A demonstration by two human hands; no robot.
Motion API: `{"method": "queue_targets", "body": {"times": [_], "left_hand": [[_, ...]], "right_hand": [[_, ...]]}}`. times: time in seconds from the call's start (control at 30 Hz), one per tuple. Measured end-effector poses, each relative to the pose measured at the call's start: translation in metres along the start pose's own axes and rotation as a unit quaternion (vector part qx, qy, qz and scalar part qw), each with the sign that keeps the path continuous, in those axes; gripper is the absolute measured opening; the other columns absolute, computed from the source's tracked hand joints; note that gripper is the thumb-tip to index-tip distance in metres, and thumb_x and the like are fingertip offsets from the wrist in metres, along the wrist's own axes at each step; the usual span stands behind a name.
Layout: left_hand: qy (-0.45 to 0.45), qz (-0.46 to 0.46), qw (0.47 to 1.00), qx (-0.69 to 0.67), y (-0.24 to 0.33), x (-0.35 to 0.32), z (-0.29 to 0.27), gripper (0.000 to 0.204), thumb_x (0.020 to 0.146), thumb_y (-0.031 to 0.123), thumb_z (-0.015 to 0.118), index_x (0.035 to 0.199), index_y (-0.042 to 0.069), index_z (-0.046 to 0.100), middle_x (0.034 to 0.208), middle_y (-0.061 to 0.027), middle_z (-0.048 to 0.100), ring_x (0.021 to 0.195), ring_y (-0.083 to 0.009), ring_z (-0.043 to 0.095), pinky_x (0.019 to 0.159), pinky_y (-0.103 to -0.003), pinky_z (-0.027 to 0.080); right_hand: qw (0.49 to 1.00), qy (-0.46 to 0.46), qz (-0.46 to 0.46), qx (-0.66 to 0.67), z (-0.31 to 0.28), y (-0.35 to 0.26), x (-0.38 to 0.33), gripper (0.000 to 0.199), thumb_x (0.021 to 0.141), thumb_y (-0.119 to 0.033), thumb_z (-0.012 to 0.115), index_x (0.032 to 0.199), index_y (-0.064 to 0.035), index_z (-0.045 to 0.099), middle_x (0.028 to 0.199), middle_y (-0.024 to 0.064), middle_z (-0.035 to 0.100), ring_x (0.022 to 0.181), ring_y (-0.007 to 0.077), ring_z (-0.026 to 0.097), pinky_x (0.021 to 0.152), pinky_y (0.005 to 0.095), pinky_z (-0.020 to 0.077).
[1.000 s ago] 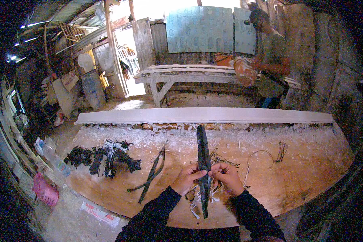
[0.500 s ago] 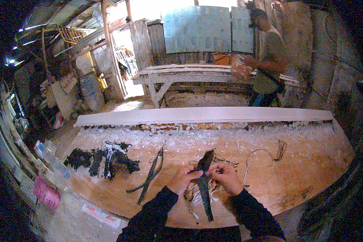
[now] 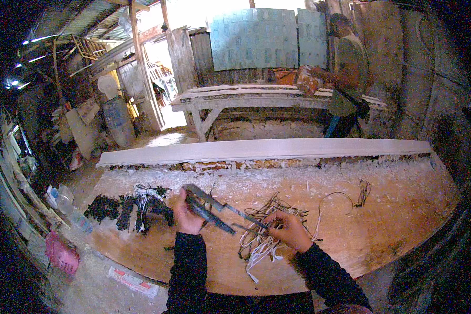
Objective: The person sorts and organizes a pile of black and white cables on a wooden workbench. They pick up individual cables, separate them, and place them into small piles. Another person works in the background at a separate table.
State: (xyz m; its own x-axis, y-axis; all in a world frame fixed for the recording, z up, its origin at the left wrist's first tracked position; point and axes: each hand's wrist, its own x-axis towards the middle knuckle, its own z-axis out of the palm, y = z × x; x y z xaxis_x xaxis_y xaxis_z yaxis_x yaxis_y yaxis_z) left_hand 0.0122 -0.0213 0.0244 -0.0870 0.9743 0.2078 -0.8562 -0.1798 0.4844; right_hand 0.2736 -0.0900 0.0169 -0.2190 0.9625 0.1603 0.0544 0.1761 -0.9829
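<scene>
My left hand is raised over the left half of the worktop, fingers closed about the upper end of dark strip material. My right hand, nearer the middle, has thumb and fingertips drawn together on the strip's other end. The material slants down from left hand to right, above the surface, and a second length hangs from the left hand; blur prevents me from confirming whether this is one folded piece or two.

Noted on the worktop: a loose tangle of black and white cords lies between its centre and the near edge, just beside my right hand. Black and white bundles lie toward the left edge. A thin cord bundle lies toward the right edge. A long white bar runs along the far edge, with pale residue in front of it.

Beyond that edge, a co-worker holds a stained bucket beside a bench.
</scene>
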Motion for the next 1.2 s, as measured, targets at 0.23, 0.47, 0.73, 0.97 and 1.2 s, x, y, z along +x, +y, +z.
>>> {"method": "queue_targets", "body": {"times": [0.23, 0.47, 0.73, 0.97, 1.2], "left_hand": [[0.116, 0.123, 0.982, -0.082, 0.04, 0.023, -0.036, 0.015, 0.087, 0.025, 0.052, 0.084, 0.011, 0.057, 0.063, 0.0031, 0.049, 0.055, -0.0078, 0.048, 0.051, -0.021, 0.041], [0.114, 0.123, 0.981, -0.099, 0.043, 0.027, -0.052, 0.016, 0.086, 0.023, 0.052, 0.087, 0.009, 0.059, 0.068, 0.0012, 0.05, 0.057, -0.0077, 0.046, 0.053, -0.021, 0.042], [-0.096, -0.055, 0.92, -0.376, 0.07, 0.03, -0.09, 0.023, 0.086, 0.031, 0.05, 0.083, 0.01, 0.059, 0.073, 0.0004, 0.049, 0.051, -0.0039, 0.042, 0.037, -0.018, 0.03], [0.121, 0.11, 0.977, 0.134, 0.021, 0.015, -0.027, 0.016, 0.08, 0.03, 0.06, 0.075, 0.015, 0.055, 0.062, 0.0039, 0.051, 0.049, -0.006, 0.045, 0.044, -0.019, 0.037], [0.046, -0.148, 0.971, 0.184, -0.029, -0.007, 0.016, 0.008, 0.078, 0.017, 0.059, 0.081, 0.01, 0.056, 0.07, 0.002, 0.056, 0.06, -0.01, 0.053, 0.054, -0.024, 0.044]], "right_hand": [[0.999, 0.011, -0.025, -0.018, -0.004, 0.007, 0.005, 0.021, 0.068, -0.002, 0.061, 0.089, -0.0034, 0.058, 0.074, 0.0016, 0.058, 0.064, 0.0083, 0.054, 0.056, 0.0224, 0.0456], [1.0, 0.017, -0.003, -0.012, -0.007, 0.004, 0.005, 0.02, 0.069, -0.003, 0.062, 0.088, -0.0033, 0.057, 0.073, 0.0006, 0.057, 0.063, 0.0073, 0.053, 0.056, 0.0209, 0.0436], [0.988, 0.071, 0.007, 0.134, -0.009, -0.001, 0.007, 0.016, 0.076, -0.004, 0.057, 0.091, -0.0048, 0.053, 0.075, -0.0009, 0.054, 0.067, 0.0066, 0.051, 0.053, 0.0206, 0.0419], [0.932, -0.001, 0.127, 0.34, -0.021, -0.016, 0.004, 0.022, 0.079, -0.008, 0.058, 0.1, -0.0064, 0.052, 0.073, -0.0012, 0.054, 0.065, 0.0051, 0.052, 0.05, 0.02, 0.0446], [0.962, -0.033, 0.084, 0.258, -0.01, -0.016, 0.001, 0.029, 0.078, -0.007, 0.061, 0.104, -0.0054, 0.05, 0.067, -0.0035, 0.05, 0.065, 0.0057, 0.051, 0.06, 0.0207, 0.0444]]}}
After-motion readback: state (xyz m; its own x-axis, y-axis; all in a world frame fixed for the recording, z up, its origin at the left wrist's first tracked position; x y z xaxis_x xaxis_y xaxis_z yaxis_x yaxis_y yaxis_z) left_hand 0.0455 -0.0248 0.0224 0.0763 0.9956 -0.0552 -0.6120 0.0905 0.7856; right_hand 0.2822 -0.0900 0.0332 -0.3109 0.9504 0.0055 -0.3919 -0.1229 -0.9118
